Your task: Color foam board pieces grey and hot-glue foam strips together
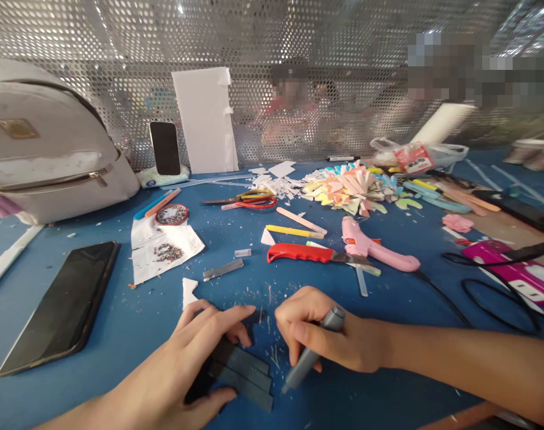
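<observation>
Holding marker (304,365): right hand (341,345); left hand (204,346) spread over dark strips (247,376).

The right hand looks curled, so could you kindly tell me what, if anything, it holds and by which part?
The right hand holds a grey pen-shaped tool around its middle, leaving both ends showing.

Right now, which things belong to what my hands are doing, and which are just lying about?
Seemingly in use:
- grey pen-like tool, in your right hand
- dark strips, under your left hand

Apparently lying about:
- red knife
- glue gun
- paper pieces
- large phone
- backpack
</observation>
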`<state>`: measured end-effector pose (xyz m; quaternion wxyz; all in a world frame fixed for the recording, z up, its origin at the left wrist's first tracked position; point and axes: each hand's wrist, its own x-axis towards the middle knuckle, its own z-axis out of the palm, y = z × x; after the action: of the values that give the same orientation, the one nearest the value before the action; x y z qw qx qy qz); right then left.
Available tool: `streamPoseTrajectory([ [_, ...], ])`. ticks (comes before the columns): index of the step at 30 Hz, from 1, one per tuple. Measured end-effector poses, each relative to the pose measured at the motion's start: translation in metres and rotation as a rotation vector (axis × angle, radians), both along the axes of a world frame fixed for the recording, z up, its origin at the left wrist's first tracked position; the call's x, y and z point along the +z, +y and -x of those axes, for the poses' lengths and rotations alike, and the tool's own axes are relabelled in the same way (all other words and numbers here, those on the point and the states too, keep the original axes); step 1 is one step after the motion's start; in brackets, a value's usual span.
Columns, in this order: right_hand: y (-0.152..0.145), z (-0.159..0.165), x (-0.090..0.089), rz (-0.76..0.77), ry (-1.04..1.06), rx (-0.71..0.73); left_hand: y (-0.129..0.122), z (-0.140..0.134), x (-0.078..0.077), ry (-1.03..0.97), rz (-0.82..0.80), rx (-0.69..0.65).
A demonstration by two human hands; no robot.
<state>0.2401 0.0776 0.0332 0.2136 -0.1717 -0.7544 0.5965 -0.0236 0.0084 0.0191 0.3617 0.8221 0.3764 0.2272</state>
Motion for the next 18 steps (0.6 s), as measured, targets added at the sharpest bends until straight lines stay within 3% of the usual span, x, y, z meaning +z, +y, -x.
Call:
streamPoseTrajectory([
  [6, 0.000, -0.002, -0.002, -0.010, -0.015, 0.011, -0.007, 0.010, 0.003, -0.125, 0.135, 0.045],
  [13, 0.000, -0.001, -0.004, -0.010, -0.030, 0.010, -0.002, 0.008, -0.034, -0.733, 0.386, -0.003],
  [18, -0.001, 0.000, -0.003, -0.033, -0.044, 0.007, 0.000, -0.003, -0.020, -0.826, 0.586, -0.001],
])
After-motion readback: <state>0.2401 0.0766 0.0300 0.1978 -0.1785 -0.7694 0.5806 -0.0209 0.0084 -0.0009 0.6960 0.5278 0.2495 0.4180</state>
